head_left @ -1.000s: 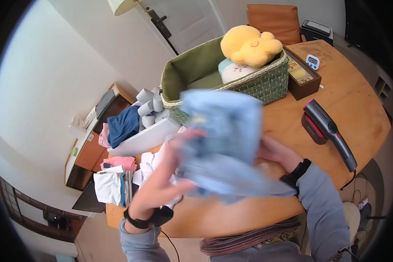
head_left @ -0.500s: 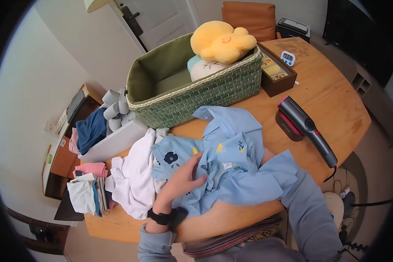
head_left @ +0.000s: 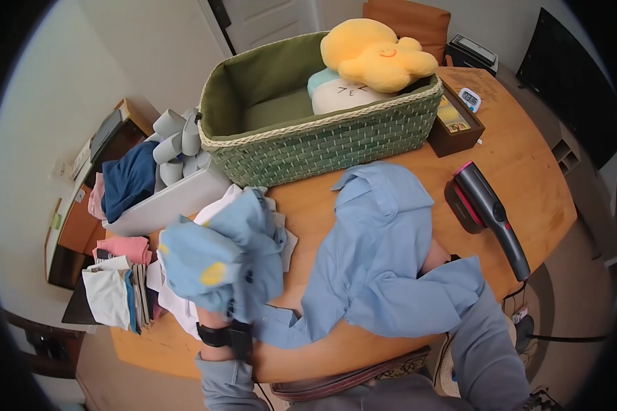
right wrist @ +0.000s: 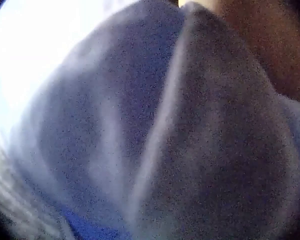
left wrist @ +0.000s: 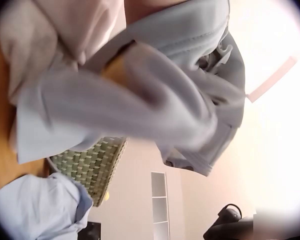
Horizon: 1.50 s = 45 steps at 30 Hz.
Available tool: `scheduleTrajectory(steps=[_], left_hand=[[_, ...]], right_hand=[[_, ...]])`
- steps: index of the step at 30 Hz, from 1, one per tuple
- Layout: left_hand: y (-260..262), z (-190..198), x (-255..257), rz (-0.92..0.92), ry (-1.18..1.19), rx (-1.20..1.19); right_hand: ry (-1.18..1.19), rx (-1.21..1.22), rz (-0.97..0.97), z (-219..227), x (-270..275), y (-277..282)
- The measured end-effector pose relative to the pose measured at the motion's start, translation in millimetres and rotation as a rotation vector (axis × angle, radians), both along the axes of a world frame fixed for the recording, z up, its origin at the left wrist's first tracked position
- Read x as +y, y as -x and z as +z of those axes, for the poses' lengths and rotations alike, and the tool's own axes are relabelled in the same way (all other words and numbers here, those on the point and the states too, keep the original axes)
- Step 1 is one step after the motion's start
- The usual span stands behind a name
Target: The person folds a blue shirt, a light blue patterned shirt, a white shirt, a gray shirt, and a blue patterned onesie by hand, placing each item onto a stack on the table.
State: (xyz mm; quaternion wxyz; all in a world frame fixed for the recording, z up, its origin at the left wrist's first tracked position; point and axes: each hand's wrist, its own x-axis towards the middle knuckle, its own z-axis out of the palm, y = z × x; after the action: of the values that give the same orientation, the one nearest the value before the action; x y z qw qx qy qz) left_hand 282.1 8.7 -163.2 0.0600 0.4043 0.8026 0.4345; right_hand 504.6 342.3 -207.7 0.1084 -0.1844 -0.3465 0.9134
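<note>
Head view: left hand [head_left: 221, 301] lifts bunched blue garment [head_left: 216, 257] (grip hidden, can't tell); right hand [head_left: 437, 255] under shirt [head_left: 384, 253], unseen. Next, I judge: spread flat.

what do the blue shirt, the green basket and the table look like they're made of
Blue shirt: thin woven fabric, probably cotton; it drapes and creases softly. Green basket: woven fibre or rope, judging by its checked weave and pale braided rim, with a cloth lining. Table: wood, matte orange-brown, faintly mottled.

light-blue printed garment [head_left: 219, 264] | bunched, lifted off table left | blue shirt [head_left: 384, 253] | spread flat, crumpled, centre-right
</note>
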Motion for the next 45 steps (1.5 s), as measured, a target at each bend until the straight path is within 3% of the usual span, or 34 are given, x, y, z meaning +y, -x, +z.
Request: scheduleTrajectory(steps=[1, 9, 10, 12, 13, 15, 16, 18, 20, 22, 24, 31, 33, 37, 39, 40, 42, 43, 44, 45], left_hand=[[2, 10, 1, 0.007, -0.001, -0.006], [82, 44, 2, 0.429, -1.445, -0.411], [91, 35, -4, 0.563, -1.318, -0.223], [77, 39, 15, 0.681, -0.833, 0.537], [65, 46, 27, 0.688, -0.835, 0.537], [38, 67, 45, 0.215, -0.927, 0.080], [37, 59, 45, 0.219, -0.927, 0.080], [31, 50, 50, -0.323, -0.565, -0.421], [8, 58, 63, -0.668, -0.161, -0.619], [-16, 62, 76, -0.900, 0.177, -0.751], [-27, 46, 81, -1.120, 0.344, -0.595], [-63, 46, 90, -1.140, 0.514, -0.685], [-68, 35, 89, -1.266, 0.472, -0.728], [-68, 45, 92, -1.208, 0.518, -0.612], [-62, 56, 94, -0.990, 0.699, -0.574], [-57, 48, 91, -0.988, 0.697, -0.575], [-43, 29, 84, -0.520, 0.212, -0.173], [-37, 29, 82, -0.397, 0.057, -0.204], [-32, 37, 81, -0.272, -0.097, -0.234], [-32, 51, 76, -0.068, -0.323, -0.273]], right_hand=[[0.002, -0.003, 0.001, 1, -1, 2], [0.028, -0.007, -0.018, 4, -4, 6], [0.028, -0.005, -0.018, 6, -3, 9], [0.026, -0.004, -0.017, 7, -4, 12], [0.025, -0.002, -0.018, 8, -5, 14], [0.026, 0.000, -0.023, 9, -5, 15], [0.028, 0.001, -0.025, 9, -8, 18], [0.033, 0.005, -0.033, 12, -9, 26], [0.038, 0.008, -0.043, 11, -7, 16], [0.042, 0.011, -0.055, 10, -7, 14], [0.047, 0.014, -0.069, 11, -7, 13], [0.069, 0.026, -0.125, 15, -9, 19], [0.075, 0.028, -0.137, 15, -9, 18], [0.086, 0.032, -0.158, 17, -10, 24], [0.089, 0.035, -0.163, 18, -6, 18], [0.092, 0.038, -0.166, 17, -7, 15], [0.098, 0.043, -0.175, 14, -10, 5], [0.102, 0.046, -0.180, 14, -15, 7], [0.105, 0.050, -0.185, 39, -2, 83], [0.108, 0.053, -0.190, 39, 0, 78]])
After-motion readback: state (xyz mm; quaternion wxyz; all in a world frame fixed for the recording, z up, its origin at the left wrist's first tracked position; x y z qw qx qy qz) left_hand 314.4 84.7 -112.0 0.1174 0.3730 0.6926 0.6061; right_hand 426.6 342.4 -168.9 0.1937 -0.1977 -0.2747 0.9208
